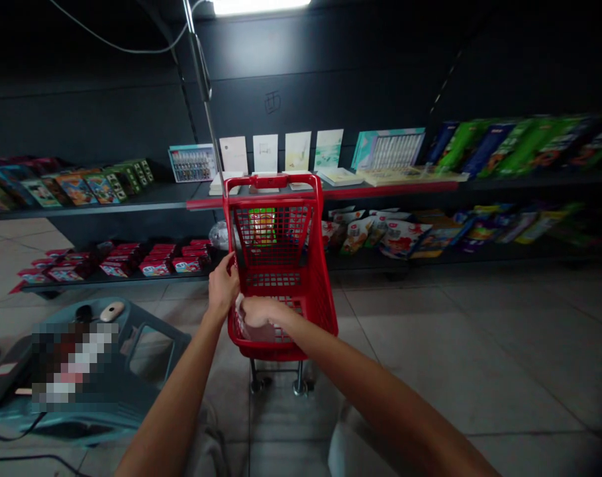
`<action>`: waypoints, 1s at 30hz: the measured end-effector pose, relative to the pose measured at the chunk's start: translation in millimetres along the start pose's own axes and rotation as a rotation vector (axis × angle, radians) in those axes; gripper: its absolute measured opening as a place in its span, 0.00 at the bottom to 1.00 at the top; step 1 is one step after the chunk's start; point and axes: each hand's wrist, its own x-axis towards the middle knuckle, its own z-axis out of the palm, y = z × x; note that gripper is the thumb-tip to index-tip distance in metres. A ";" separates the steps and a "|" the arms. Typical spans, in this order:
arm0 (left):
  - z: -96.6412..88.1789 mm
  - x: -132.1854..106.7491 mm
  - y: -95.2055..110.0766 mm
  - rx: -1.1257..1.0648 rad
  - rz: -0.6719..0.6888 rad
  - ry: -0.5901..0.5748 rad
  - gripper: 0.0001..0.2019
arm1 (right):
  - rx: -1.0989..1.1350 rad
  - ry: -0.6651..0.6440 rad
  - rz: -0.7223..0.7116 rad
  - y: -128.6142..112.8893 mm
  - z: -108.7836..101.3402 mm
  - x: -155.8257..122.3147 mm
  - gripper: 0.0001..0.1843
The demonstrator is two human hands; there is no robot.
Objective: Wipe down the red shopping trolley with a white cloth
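We note a red cart (310,298) on the tile floor (430,358), with shelves (106,208) of boxed goods beyond it. Our left hand (223,286) sits on the cart's left wall, fingers curled closed around its upper edge. Our right hand (261,313) reaches across into the basket's near end, fingers together on a white packet (248,330). The packet lies against the near left corner, directly under the right hand, which is the nearer; the left hand is just above and beside it. Its long axis we cannot tell: it is crumpled and partly hidden. A green packet (261,225) shows through the mesh, well apart.
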 end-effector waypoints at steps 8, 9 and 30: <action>0.2 -2.6 1.4 0.002 -0.027 0.020 0.21 | -0.211 -0.213 -0.283 8.8 -12.7 -55.1 0.11; -0.8 -4.0 2.1 0.020 -0.033 0.023 0.21 | -0.197 -0.219 -0.303 12.2 -15.3 -61.7 0.11; 0.5 -60.1 18.2 0.074 0.035 -0.086 0.32 | -0.246 0.078 0.024 64.6 -10.1 -106.1 0.18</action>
